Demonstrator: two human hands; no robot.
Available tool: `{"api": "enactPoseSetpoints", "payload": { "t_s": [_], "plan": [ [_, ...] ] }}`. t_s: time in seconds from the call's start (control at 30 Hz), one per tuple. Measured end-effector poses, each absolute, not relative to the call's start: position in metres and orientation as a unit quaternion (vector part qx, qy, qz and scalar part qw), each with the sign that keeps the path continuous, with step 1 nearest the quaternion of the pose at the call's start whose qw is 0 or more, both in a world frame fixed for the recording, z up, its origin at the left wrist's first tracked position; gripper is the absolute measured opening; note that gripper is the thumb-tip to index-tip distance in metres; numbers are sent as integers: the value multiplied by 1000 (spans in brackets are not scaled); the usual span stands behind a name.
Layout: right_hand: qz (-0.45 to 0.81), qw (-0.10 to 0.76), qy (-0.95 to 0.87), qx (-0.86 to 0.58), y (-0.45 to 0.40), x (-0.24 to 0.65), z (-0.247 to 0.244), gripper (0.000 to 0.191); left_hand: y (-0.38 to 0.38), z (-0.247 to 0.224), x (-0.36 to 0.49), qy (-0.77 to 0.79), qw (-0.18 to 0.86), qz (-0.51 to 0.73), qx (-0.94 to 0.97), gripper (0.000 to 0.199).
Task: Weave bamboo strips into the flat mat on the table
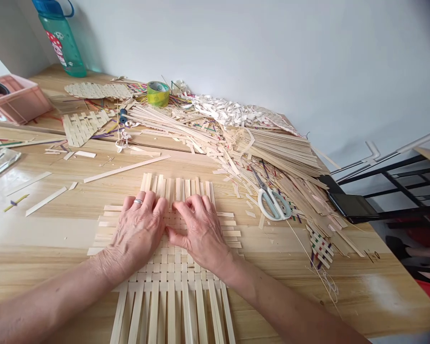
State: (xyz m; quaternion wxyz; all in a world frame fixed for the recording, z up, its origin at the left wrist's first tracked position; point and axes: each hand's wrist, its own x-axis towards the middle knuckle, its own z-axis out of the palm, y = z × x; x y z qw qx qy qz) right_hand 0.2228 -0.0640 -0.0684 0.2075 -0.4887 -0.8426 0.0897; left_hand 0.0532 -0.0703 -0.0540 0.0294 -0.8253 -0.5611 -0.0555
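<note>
A woven mat of pale flat strips [179,272] lies on the wooden table [272,291], its loose strip ends sticking out on all sides. My left hand [139,229] rests on the left part of the weave, fingers bent and pressed down, a ring on one finger. Just beside it, my right hand [198,227] bears on the upper right part, its fingers curled and its thumb pointing left. Both hands touch the strips near the mat's upper middle. What lies under the fingertips is hidden.
White-handled scissors [274,204] lie right of the mat. Heaped strips [279,150] spread along the wall, with a yellow tape roll [158,93] among them. A pink basket [25,101] and teal bottle [62,43] stand back left; a black phone [353,206] lies right.
</note>
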Motion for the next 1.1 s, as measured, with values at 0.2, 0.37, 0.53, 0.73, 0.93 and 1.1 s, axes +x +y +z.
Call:
{"api": "enactPoseSetpoints", "payload": {
  "t_s": [0.2, 0.37, 0.53, 0.73, 0.93, 1.1],
  "plan": [
    [102, 222, -848, -471, -64, 226, -68, 43, -71, -56, 47, -567, 24, -84, -819, 18],
    [141, 320, -830, -435, -60, 243, -57, 30, -73, -64, 34, -550, 6, -167, -818, 29],
    [108, 337, -809, -470, -56, 271, -40, 15, -75, -62, 29, -509, 24, -209, -835, 31],
    [74, 296, -809, -502, -70, 297, -49, 13, -87, -62, 42, -401, 32, -207, -892, 29],
    [30, 273, -815, -510, -75, 299, -73, 25, -96, -70, 53, -363, 75, -202, -907, 26],
    [20, 285, -824, -490, -74, 299, -78, 21, -98, -68, 56, -366, 79, -178, -910, 29]
  ]
}}
